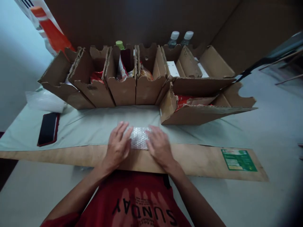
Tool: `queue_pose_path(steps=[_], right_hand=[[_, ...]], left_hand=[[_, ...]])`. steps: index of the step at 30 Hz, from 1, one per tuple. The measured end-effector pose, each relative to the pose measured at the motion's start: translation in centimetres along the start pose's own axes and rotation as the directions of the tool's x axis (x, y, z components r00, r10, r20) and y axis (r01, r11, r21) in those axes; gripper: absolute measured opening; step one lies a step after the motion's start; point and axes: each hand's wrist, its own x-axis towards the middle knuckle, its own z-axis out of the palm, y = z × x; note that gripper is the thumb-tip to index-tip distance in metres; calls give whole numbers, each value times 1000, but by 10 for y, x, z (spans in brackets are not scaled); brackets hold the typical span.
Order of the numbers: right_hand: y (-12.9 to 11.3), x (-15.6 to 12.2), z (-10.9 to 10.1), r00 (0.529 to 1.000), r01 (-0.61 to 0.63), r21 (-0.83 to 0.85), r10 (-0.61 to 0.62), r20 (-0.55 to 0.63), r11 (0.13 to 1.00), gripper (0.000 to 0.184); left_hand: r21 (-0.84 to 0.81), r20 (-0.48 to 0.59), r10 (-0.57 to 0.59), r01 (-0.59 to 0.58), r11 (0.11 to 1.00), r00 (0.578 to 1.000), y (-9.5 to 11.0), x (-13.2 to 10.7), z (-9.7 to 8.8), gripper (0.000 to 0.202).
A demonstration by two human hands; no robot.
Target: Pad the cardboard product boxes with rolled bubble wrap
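Judging risks from left to right: at far left, possibly tangling with loose clear plastic (44,101) if reaching that way; nearer, possibly nudging the dark phone (48,129) with the left hand (118,145) through sweeping wide across the pale cloth (87,127). At centre, possibly popping bubbles or skewing the bubble wrap (139,137) through pressing unevenly from both ends; possibly rucking the cloth by dragging over its near hem, or losing the piece off the near side of the wooden edge (194,157) by pulling too far. At right, possibly bumping the forward-set cardboard box (187,115) with the right hand (161,146), owing to its standing in front of the far row (124,91) and just beyond those fingers. For position, finding the bubble wrap lying flat between both hands, mostly on the cloth, with its near end reaching the wooden edge. Noting the left hand at its left end, fingers bent and partly spread, seemingly touching; noting the right hand at its right end, fingers curving inward, slightly blurred. Being unable to tell pinching from mere pressing at either end. Not making out anything beneath the wrap.
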Motion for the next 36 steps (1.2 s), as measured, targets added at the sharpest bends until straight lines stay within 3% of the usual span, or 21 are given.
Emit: queue_pose_path(steps=[3,6,10,14,16,19,21,23,25,28,31,33,36], right_hand=[[-19,5,18,964,167,29,-169,204,986,38],[5,-22,16,970,143,-24,-135,204,989,39],[55,-73,-15,997,-78,-175,80,5,981,32],[64,-73,-34,969,-227,-191,201,-144,955,29],[53,-56,-30,966,-255,-209,239,-100,944,30],[34,-33,-16,950,-303,-257,313,-3,917,31],[24,-28,-8,949,-303,-208,314,23,930,21],[17,-32,-6,952,-303,-63,305,32,951,11],[15,-39,-12,936,-351,117,346,60,929,11],[20,-44,-35,900,-435,342,419,122,833,16],[35,-34,-73,905,-404,467,419,78,786,19],[44,-22,-101,910,-362,483,416,-4,797,18],[53,-8,-133,912,-295,427,385,-140,855,15]], left_hand=[[14,269,43,-49,999,962,-5,-3,19,49],[18,375,27,-36,999,927,-16,-13,32,47],[-44,351,39,-25,999,935,-20,-19,30,46],[-14,162,-72,75,997,984,-26,-19,17,38],[84,82,-192,185,979,978,-33,-20,12,38],[160,70,-309,295,942,948,-41,-24,14,39],[113,68,-322,313,943,944,-39,-26,18,27],[-3,49,-329,329,944,943,-30,-26,19,18],[-163,105,-389,402,901,915,-18,-23,13,18],[-397,351,-458,572,717,817,-5,-4,-11,26],[-547,545,-366,651,527,754,2,32,-36,60],[-605,568,-317,646,466,760,7,58,-46,69],[-649,463,-328,567,507,823,20,88,-49,69]])
